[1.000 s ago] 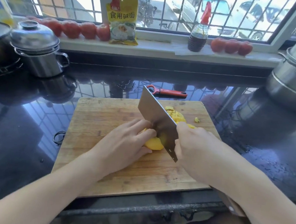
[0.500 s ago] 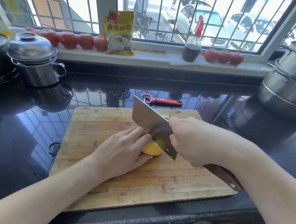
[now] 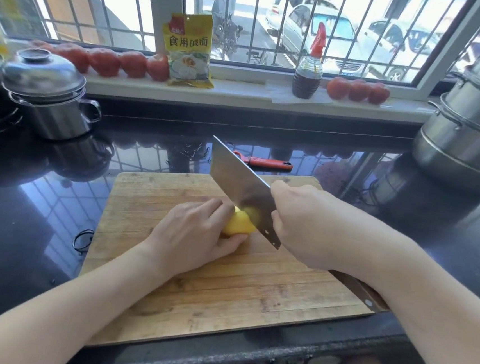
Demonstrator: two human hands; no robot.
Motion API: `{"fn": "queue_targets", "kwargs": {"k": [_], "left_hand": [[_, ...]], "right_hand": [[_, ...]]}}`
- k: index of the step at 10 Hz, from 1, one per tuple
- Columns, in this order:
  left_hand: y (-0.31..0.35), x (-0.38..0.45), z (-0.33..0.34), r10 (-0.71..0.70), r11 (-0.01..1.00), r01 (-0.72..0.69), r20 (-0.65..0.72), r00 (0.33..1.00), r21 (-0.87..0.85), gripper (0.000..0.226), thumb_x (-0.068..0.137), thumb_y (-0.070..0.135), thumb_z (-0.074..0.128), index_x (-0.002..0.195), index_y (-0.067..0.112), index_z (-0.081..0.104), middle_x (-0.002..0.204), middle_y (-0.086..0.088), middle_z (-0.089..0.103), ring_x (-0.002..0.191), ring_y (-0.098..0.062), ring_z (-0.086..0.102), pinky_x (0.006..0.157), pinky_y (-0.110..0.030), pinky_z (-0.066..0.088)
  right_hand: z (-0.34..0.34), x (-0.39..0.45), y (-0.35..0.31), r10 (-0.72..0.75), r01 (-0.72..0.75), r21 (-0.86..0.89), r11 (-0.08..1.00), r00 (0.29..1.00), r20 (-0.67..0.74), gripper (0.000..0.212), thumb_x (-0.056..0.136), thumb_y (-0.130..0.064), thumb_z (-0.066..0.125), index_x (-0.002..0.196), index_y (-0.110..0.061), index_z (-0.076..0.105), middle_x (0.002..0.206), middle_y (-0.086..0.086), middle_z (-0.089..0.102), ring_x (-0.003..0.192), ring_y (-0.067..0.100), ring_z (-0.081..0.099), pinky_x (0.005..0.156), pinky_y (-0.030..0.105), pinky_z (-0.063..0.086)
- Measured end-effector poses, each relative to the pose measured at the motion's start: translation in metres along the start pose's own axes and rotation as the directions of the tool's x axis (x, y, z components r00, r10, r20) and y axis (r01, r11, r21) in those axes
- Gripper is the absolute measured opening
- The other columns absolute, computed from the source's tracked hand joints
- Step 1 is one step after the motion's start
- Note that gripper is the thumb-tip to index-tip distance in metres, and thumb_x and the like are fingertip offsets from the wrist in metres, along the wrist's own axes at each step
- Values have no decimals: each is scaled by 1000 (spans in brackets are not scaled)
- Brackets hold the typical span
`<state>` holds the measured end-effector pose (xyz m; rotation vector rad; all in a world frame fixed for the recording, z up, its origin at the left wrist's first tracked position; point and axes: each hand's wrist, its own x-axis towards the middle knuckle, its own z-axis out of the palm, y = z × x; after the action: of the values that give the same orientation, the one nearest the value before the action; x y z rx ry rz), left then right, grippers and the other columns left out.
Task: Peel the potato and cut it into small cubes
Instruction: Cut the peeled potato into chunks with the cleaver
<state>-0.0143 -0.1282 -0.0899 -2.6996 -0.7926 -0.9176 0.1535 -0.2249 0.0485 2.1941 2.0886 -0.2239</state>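
Observation:
A peeled yellow potato (image 3: 239, 224) lies near the middle of the wooden cutting board (image 3: 163, 300). My left hand (image 3: 195, 236) curls over its left side and holds it down. A broad steel cleaver (image 3: 241, 187) stands on edge against the potato's right side. My right hand (image 3: 308, 223) grips the cleaver where blade meets handle; the handle's end (image 3: 368, 300) sticks out under my forearm. The cut pieces to the right of the blade are hidden behind my right hand.
A red-handled peeler (image 3: 267, 163) lies on the black counter just beyond the board. A lidded steel pot (image 3: 50, 99) stands at the back left and stacked steel steamers (image 3: 473, 122) at the back right. Tomatoes (image 3: 112, 62), a yellow packet (image 3: 188, 50) and a sauce bottle (image 3: 308, 71) line the windowsill.
The cleaver has shifted left along the potato and my left hand has drawn back, leaving a shorter uncut piece. The camera has tilted, so the cut pieces no longer show.

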Motion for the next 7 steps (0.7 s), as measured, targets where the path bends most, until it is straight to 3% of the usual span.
{"fn": "queue_targets", "kwargs": {"k": [2, 3, 4, 5, 6, 7], "left_hand": [[-7, 3, -3, -218, 968, 231, 135, 967, -97, 50, 94, 63, 50, 101, 18, 71, 88, 5, 75, 81, -20, 69, 84, -36, 47], [-8, 8, -1, -295, 936, 315, 139, 945, -156, 55, 92, 67, 46, 104, 20, 71, 89, 4, 75, 83, -20, 68, 86, -36, 45], [-7, 13, 2, -399, 875, 434, 189, 897, -214, 61, 88, 70, 40, 104, 20, 71, 88, 3, 73, 82, -22, 61, 81, -33, 38], [-9, 17, 1, -465, 816, 501, 188, 865, -289, 46, 95, 60, 54, 101, 18, 72, 86, 3, 70, 84, -18, 55, 83, -34, 37], [-14, 16, 3, -492, 768, 541, 225, 841, -341, 49, 97, 61, 48, 97, 19, 73, 84, 6, 69, 94, -11, 50, 93, -39, 39], [-19, 13, 7, -500, 761, 555, 243, 831, -336, 61, 93, 70, 34, 94, 23, 73, 86, 10, 71, 102, -10, 48, 95, -43, 39]], "right_hand": [[6, 11, -3, -14, 14, 3, 1000, 996, -87, 13, 102, -22, 46, 92, -19, 38, 71, -6, 36, 57, 9, 32, 64, 34, 39], [4, 17, -3, 27, -26, 6, 1000, 997, -78, 14, 101, -25, 44, 92, -21, 34, 75, -4, 42, 63, 14, 45, 66, 40, 50], [7, 23, -2, 30, -27, 30, 999, 992, -124, 15, 101, -25, 43, 92, -22, 32, 74, -4, 41, 64, 17, 47, 65, 42, 50], [5, 32, -6, 4, 4, 64, 998, 992, -128, 11, 102, -21, 44, 99, -20, 34, 77, -2, 43, 67, 18, 50, 57, 31, 42], [4, 40, -9, 19, -7, 96, 995, 992, -125, 5, 102, -19, 44, 101, -14, 43, 76, -2, 41, 75, 21, 51, 65, 37, 45], [4, 44, -17, 62, -54, 136, 989, 996, -58, 10, 102, -16, 49, 109, -10, 44, 90, 0, 45, 81, 17, 50, 59, 28, 41]]}}
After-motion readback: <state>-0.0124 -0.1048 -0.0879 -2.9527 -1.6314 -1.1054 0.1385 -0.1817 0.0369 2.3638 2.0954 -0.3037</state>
